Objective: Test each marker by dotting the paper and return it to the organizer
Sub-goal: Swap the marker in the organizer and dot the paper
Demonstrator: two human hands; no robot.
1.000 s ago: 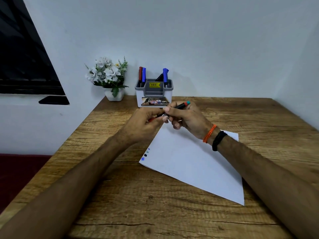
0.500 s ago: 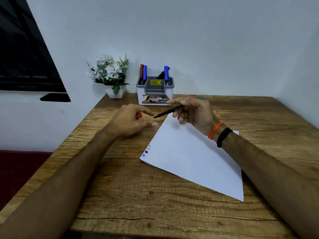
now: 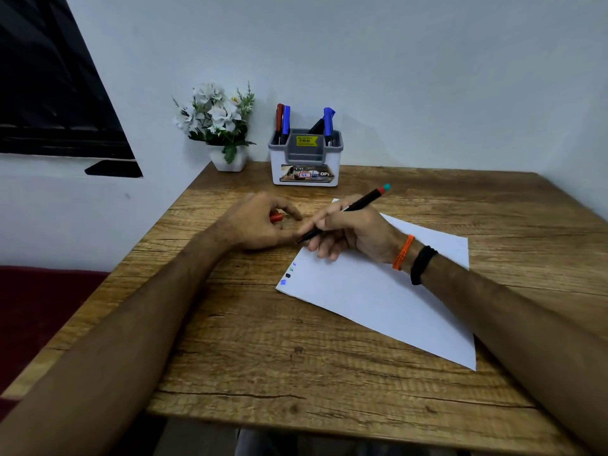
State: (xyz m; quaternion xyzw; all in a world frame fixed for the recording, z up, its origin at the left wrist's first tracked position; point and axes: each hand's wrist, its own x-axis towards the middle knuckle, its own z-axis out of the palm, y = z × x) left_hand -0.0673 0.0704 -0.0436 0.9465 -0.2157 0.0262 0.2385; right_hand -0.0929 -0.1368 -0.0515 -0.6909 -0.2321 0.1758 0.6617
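Observation:
My right hand [image 3: 348, 233] grips an uncapped black marker [image 3: 358, 204] in a writing hold. Its tip points down-left, just above the paper's upper left edge, and its red and teal end points up-right. My left hand [image 3: 260, 225] rests on the table beside it, fingers curled round the red cap [image 3: 276, 217]. The white paper [image 3: 378, 291] lies at an angle on the wooden table [image 3: 296, 357] and carries a few small dots [image 3: 288, 274] near its left corner. The white and grey organizer [image 3: 305, 158] stands at the back with red, blue and black markers upright in it.
A small white pot of white flowers [image 3: 218, 126] stands left of the organizer, at the table's back left corner. The walls close the table in behind and to the right. A dark window [image 3: 49, 93] is on the left.
The hands pulled the cap off the marker and moved apart. My left hand carried the red cap left and down to the table; my right hand turned the marker tip-down toward the paper.

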